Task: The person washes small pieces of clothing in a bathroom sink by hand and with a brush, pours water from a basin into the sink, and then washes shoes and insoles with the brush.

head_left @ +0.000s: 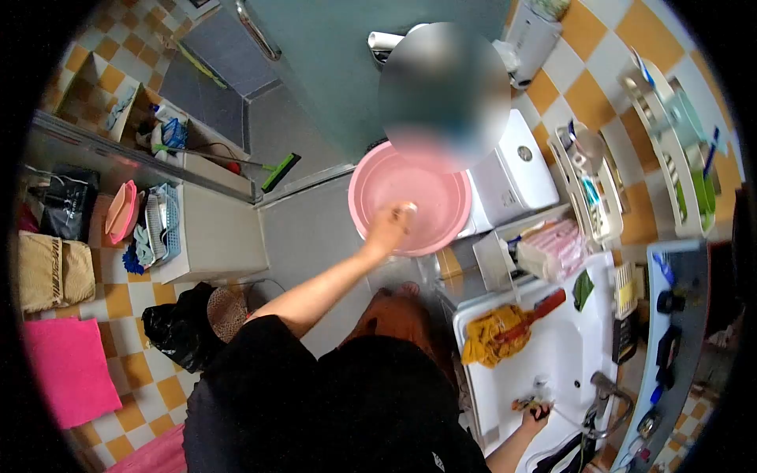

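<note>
Head view, left fingers (400, 223) curled above basin (426, 185), right fingers (546, 407) around something dark (539, 412), faucet (604, 388), cloth (485, 335) near

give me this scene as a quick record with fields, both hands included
place: tiled washroom
left hand: over pink basin
left grip: small pale item, too blurred to name
right hand: in white sink, near tap
right grip: small dark item, kind unclear
also in sink: yellow cloth, red item partly over it
at sink edge: green leaf
</note>
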### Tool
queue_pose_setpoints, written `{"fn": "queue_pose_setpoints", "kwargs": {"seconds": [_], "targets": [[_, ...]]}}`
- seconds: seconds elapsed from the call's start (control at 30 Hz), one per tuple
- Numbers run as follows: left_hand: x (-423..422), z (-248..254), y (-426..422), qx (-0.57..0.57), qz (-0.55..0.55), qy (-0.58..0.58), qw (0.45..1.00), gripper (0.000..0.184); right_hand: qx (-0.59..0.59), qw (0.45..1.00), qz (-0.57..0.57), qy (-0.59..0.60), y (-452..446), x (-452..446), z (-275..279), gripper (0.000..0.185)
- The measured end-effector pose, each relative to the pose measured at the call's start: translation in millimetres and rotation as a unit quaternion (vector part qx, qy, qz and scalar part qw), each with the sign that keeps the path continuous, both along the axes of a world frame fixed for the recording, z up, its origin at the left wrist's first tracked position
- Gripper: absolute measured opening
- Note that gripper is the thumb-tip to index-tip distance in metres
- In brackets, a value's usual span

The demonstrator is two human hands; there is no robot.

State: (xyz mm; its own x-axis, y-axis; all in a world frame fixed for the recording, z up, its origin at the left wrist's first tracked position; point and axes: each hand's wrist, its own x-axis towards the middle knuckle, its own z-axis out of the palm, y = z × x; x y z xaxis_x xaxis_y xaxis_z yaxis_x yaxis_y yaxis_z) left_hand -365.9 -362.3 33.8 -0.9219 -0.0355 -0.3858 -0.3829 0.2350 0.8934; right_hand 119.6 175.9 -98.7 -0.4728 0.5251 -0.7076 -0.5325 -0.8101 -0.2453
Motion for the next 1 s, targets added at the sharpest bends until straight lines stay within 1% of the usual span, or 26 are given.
{"fn": "queue_pose_setpoints", "kwargs": {"seconds": [0.03, 0.07, 0.1, 0.13, 0.17, 0.2, 0.23, 0.3, 0.37, 0.4, 0.43, 0.5, 0.53, 0.57, 0.6, 0.63, 0.67, 0.7, 0.73, 0.77, 0.8, 0.83, 0.87, 0.9, 0.97, 1.0], "targets": [[-25.5, -24.1, -27.6, -0.012, 0.036, 0.059, 0.998, 0.023, -0.018, 0.999, -0.025, -0.021, 4.4, 0.9, 5.7, 0.027], [-50.8, -46.4, -51.6, -0.026, 0.071, 0.120, 0.990, 0.022, 0.000, 0.996, -0.032, -0.083, 8.7, -2.6, 13.4, 0.029], [-75.0, -44.3, -67.3, -0.037, 0.094, 0.131, 0.986, 0.020, 0.018, 0.988, -0.041, -0.145, 12.3, -5.3, 20.5, 0.031], [-102.3, -57.6, -83.9, -0.037, 0.102, 0.114, 0.988, 0.022, 0.051, 0.973, -0.047, -0.220, 19.9, -3.5, 23.3, 0.030], [-129.2, -70.7, -95.7, -0.075, 0.116, 0.130, 0.982, 0.023, 0.036, 0.954, -0.071, -0.289, 21.4, -11.3, 36.0, 0.030], [-153.9, -78.9, -102.6, -0.114, 0.130, 0.145, 0.974, 0.023, 0.051, 0.956, -0.054, -0.284, 24.7, -11.1, 42.1, 0.031], [-176.9, -81.2, -103.6, -0.094, 0.143, 0.136, 0.976, 0.025, 0.067, 0.957, -0.037, -0.279, 35.2, -5.2, 46.4, 0.032], [-225.7, -97.6, -109.5, -0.119, 0.124, 0.131, 0.977, 0.028, 0.062, 0.929, -0.050, -0.361, 42.6, -10.3, 58.5, 0.031], [-268.8, -103.9, -106.0, -0.109, 0.079, 0.074, 0.988, 0.037, 0.070, 0.901, -0.078, -0.421, 26.1, -35.2, 81.6, 0.030], [-285.4, -105.1, -101.6, -0.105, 0.056, 0.045, 0.992, 0.042, 0.059, 0.909, -0.061, -0.407, 34.1, -27.1, 79.2, 0.030], [-297.0, -105.4, -95.6, -0.089, 0.057, 0.022, 0.994, 0.065, 0.058, 0.966, 0.027, -0.251, 52.6, 8.3, 65.4, 0.028], [-305.4, -87.2, -84.2, -0.046, 0.045, -0.087, 0.994, 0.081, 0.055, 0.981, 0.020, -0.186, 39.1, 2.5, 72.0, 0.027], [-303.7, -82.9, -82.5, -0.029, 0.059, -0.102, 0.993, 0.083, 0.091, 0.970, -0.030, -0.223, 41.8, 1.6, 65.5, 0.028], [-308.9, -104.2, -87.0, -0.076, 0.097, -0.065, 0.990, 0.077, 0.078, 0.978, -0.011, -0.195, 43.7, 4.1, 60.6, 0.032], [-314.5, -125.5, -93.7, -0.122, 0.131, -0.026, 0.983, 0.072, 0.039, 0.972, -0.046, -0.229, 38.6, -6.9, 70.9, 0.026], [-305.0, -122.9, -96.6, -0.173, 0.152, 0.002, 0.973, 0.070, 0.042, 0.980, -0.046, -0.192, 45.3, 5.5, 58.2, 0.031], [-289.5, -122.4, -98.0, -0.220, 0.163, 0.031, 0.961, 0.068, 0.039, 0.974, -0.112, -0.192, 25.4, -13.1, 72.4, 0.045], [-277.8, -132.0, -102.7, -0.256, 0.166, 0.077, 0.949, 0.065, 0.062, 0.976, -0.117, -0.174, 23.2, -9.5, 67.0, 0.053], [-255.6, -114.9, -97.5, -0.226, 0.161, 0.072, 0.958, 0.060, 0.111, 0.981, -0.053, -0.151, 34.6, 14.1, 47.3, 0.050], [-246.3, -138.0, -107.8, -0.133, 0.195, 0.085, 0.968, 0.052, 0.149, 0.983, -0.002, -0.104, 23.7, 3.5, 53.0, 0.035], [-225.3, -134.1, -107.4, -0.104, 0.189, 0.084, 0.973, 0.044, 0.072, 0.996, -0.038, -0.033, 25.4, 7.4, 48.1, 0.022], [-201.2, -122.9, -107.4, -0.094, 0.162, 0.105, 0.977, 0.042, -0.011, 0.997, -0.077, 0.031, 28.0, 12.6, 42.6, 0.012], [-169.2, -86.7, -84.5, -0.081, 0.145, 0.087, 0.982, 0.043, 0.024, 0.996, -0.068, 0.054, 7.7, -12.0, 62.8, 0.014], [-141.7, -65.7, -69.0, -0.069, 0.134, 0.104, 0.983, 0.041, 0.028, 0.998, -0.049, 0.032, -0.4, -27.6, 77.0, 0.017], [-93.1, -27.5, -32.5, -0.063, 0.103, 0.131, 0.984, 0.040, -0.008, 0.995, 0.030, 0.096, 14.2, -18.6, 52.9, 0.024], [-69.3, -19.4, -18.7, -0.039, 0.078, 0.173, 0.981, 0.039, -0.020, 0.999, -0.010, 0.038, 14.0, -29.6, 58.7, 0.026]]}}
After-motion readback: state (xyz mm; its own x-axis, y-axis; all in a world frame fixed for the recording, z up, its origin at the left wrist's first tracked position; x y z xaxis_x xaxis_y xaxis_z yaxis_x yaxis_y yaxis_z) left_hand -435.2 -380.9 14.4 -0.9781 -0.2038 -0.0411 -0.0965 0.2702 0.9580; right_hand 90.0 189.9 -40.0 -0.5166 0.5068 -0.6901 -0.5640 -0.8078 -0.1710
